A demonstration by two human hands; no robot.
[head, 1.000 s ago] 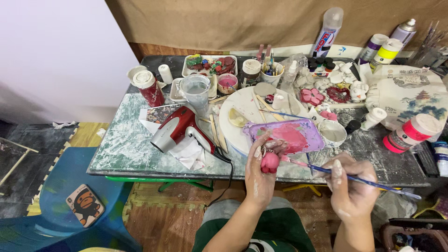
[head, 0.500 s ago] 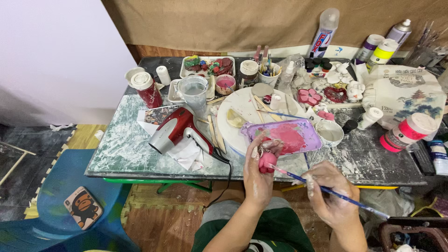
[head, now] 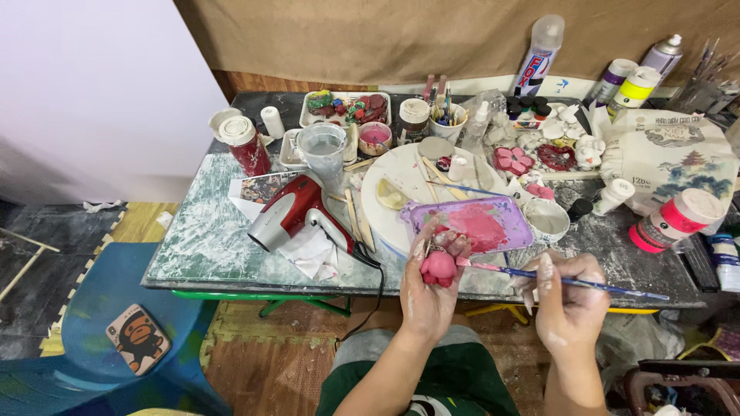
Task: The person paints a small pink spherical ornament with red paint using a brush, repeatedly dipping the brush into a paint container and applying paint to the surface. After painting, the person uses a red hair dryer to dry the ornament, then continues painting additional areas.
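The pink figurine (head: 438, 267) is sitting in the left hand (head: 432, 289), its grip pinching it just below the purple palette (head: 470, 223) at the surface (head: 208, 239) edge. The right hand (head: 569, 296) is pinching a blue-handled paintbrush (head: 566, 282), whose tip is now touching the figurine after sitting lower. Behind, a tall white spray can (head: 539, 55) with red-blue lettering is standing; a pink-labelled jar (head: 674, 219) is lying rightward

The left hand (head: 428, 289) grips a small pink moulded figure (head: 439, 267) while the right hand (head: 569, 296) holds a thin blue-handled paintbrush (head: 570, 282) against it, near a purple tray of pink paint (head: 470, 224).
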